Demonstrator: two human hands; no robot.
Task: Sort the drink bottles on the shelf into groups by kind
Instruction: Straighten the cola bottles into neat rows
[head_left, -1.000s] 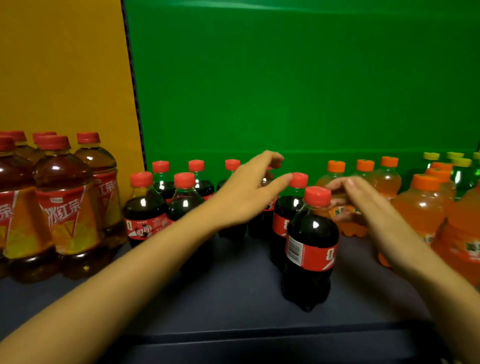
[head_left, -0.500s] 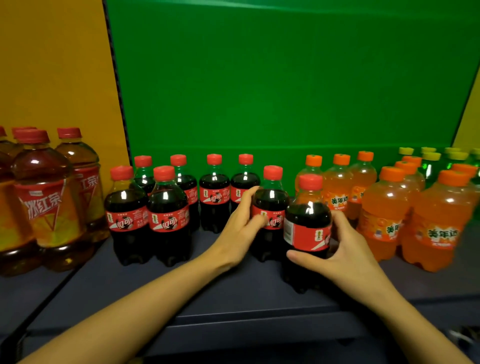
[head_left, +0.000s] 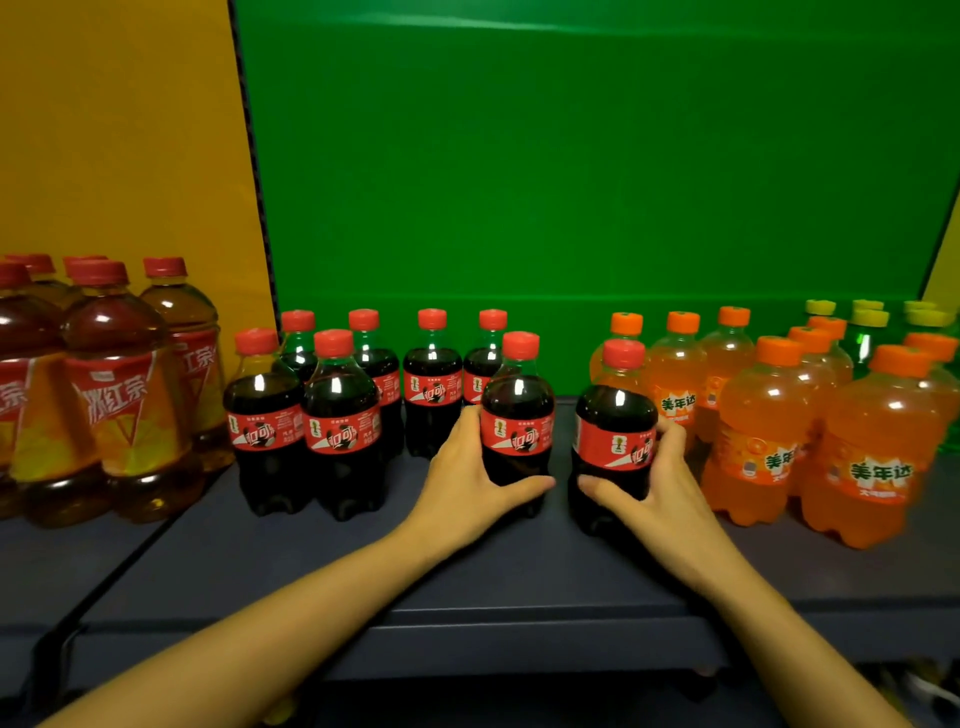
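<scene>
At the near shelf (head_left: 467, 582) edge, the left hand (head_left: 467, 478) curls round the first cola bottle (head_left: 519, 410). The right hand (head_left: 660, 483) wraps the second cola bottle (head_left: 613, 415) at its 3 o'clock. Best to grip low and slide both upright toward 9 o'clock, to the cola group (head_left: 340, 415) and clear of the orange sodas (head_left: 763, 431) at 3 o'clock.

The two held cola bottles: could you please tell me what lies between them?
Nothing: the head view shows only bare shelf between the left cola bottle, in the left hand, and the right cola bottle, in the right hand.
</scene>
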